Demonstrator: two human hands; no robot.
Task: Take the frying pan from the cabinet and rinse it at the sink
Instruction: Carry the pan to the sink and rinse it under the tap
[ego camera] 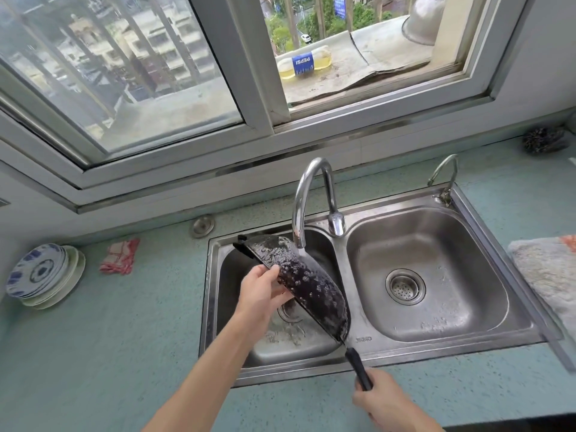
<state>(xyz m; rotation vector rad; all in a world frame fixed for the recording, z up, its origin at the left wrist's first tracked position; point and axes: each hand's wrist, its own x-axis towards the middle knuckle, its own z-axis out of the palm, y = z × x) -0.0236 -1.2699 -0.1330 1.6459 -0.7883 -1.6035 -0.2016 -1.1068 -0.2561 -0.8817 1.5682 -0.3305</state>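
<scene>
A black frying pan (pixel 307 283) hangs tilted on its edge over the left basin of the steel double sink (pixel 358 338), its wet underside covered in water drops. Water runs from the tall curved tap (pixel 311 194) onto the pan. My right hand (pixel 385 400) grips the pan's black handle (pixel 358 367) over the sink's front rim. My left hand (pixel 263 289) holds the pan's rim from the left, thumb on the wet surface, fingers behind it and hidden.
The right basin (pixel 430 275) has a drain strainer and a small second tap (pixel 444 179). Stacked blue-and-white plates (pixel 43 275) and a red checked cloth (pixel 120 257) lie on the left counter. A grey towel (pixel 548 275) lies at right. A dark scrubber (pixel 544 140) sits at the back.
</scene>
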